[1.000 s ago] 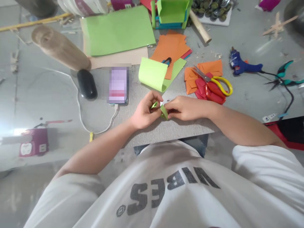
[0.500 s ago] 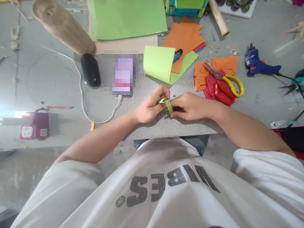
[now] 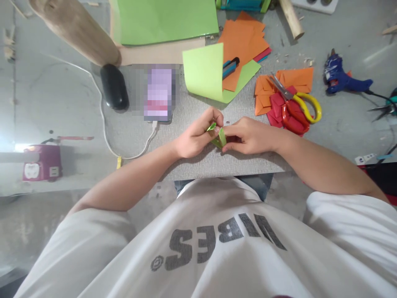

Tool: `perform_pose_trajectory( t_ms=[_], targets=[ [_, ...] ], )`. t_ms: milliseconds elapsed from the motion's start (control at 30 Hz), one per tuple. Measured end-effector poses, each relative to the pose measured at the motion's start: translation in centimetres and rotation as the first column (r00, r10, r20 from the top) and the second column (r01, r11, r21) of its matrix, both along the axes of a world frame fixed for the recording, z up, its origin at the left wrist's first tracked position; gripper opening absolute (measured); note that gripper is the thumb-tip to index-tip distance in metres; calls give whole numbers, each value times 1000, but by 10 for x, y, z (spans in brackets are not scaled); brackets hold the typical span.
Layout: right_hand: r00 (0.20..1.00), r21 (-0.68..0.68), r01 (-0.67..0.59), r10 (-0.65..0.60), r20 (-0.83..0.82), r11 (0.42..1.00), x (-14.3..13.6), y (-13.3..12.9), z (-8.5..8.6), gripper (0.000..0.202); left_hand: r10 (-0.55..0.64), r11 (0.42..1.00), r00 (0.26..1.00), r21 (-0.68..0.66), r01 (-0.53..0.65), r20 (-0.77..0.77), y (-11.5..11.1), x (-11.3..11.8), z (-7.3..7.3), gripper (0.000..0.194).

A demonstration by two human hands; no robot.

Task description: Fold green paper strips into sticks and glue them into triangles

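Note:
Between my two hands, close to the table's front edge, is a small folded piece of light green paper (image 3: 222, 137). My left hand (image 3: 198, 134) pinches its left part between thumb and fingers. On the other side my right hand (image 3: 245, 135) grips the paper's right edge with thumb and index finger. Fingers cover much of the folds. Just beyond the hands lies a curled sheet of light green paper (image 3: 203, 70), with a blue and black cutter (image 3: 230, 68) beside it on orange paper (image 3: 237, 41).
To the right, scissors (image 3: 305, 108) with red and yellow handles lie on folded orange and red papers (image 3: 263, 89). Farther right is a blue glue gun (image 3: 344, 78). A phone (image 3: 159, 93) on a white cable, a black mouse (image 3: 114, 87) and a wooden post (image 3: 77, 31) are on the left.
The camera view has shifted slightly, so the table items sit a little higher in the picture. Both hands keep their grip on the green paper, with only slight finger movement.

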State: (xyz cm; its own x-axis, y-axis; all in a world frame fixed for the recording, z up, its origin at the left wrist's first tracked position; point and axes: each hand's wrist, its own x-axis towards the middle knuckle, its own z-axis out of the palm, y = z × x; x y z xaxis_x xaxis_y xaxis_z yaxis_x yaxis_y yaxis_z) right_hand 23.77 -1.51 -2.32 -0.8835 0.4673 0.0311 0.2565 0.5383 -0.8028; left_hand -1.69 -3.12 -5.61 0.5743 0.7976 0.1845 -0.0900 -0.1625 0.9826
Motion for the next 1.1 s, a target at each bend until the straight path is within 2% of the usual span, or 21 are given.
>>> perform_pose_trajectory(
  t_ms=[167,400,533,733,900,1100],
  targets=[
    [1000,13,12,-12,-9,1000,0,-2,-2,26,-5,1000,1000,10,5,-21,0,0,0,50],
    [1000,41,4,-4,-2,999,-1,-4,0,27,-3,998,1000,57,4,-18,-2,0,0,39],
    [1000,44,9,-9,6,999,-1,-4,-1,25,-22,999,998,46,25,-52,-4,1,-1,39],
    [1000,40,30,-30,4,999,-3,-5,-2,26,2,1000,1000,-28,-3,-19,-5,3,1,44],
    [999,29,42,-42,8,999,-3,-6,-1,26,2,999,998,35,0,-63,-5,1,1,35],
    [1000,35,27,-27,6,999,-2,-5,-1,27,-2,978,1000,-208,6,20,-6,-1,-2,40]
  ],
)
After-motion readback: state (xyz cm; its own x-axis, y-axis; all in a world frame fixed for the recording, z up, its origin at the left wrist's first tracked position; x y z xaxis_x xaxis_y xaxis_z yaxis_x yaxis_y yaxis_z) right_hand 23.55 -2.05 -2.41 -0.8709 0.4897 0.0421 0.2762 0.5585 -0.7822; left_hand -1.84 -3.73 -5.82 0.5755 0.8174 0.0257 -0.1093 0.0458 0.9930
